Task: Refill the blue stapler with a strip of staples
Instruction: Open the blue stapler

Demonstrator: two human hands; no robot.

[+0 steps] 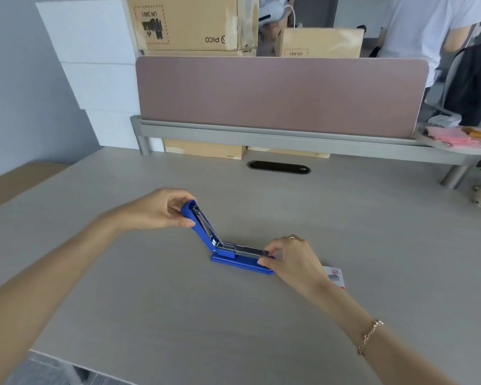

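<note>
Blue plastic stapler [242, 263] sits at the centre of the frame on the pale grey wood-grain counter [178, 315], its flat base down and its top arm swung open, tilted up and back toward the upper left. Metal staple channel [245, 250] lies exposed and roughly level above the base, running toward the right.

Left hand [161, 209], centre-left of the frame: fingers [188, 224] closed narrow on the raised tip of the blue top arm, thumb below, other fingers curled over it.

Right hand [292, 259], just right of centre: fingers [264, 262] pinched at the front end of the channel and base. Whether a strip of staples lies between them, cannot tell. Ring on one finger, thin chain bracelet [370, 336] on the wrist.

Small white and red cardboard box [335, 276] lies on the counter just behind the right hand, partly hidden.

Mauve divider panel [281, 93] stands along the far edge of the counter; brown cardboard cartons [186, 20] stacked behind it, upper centre.
</note>
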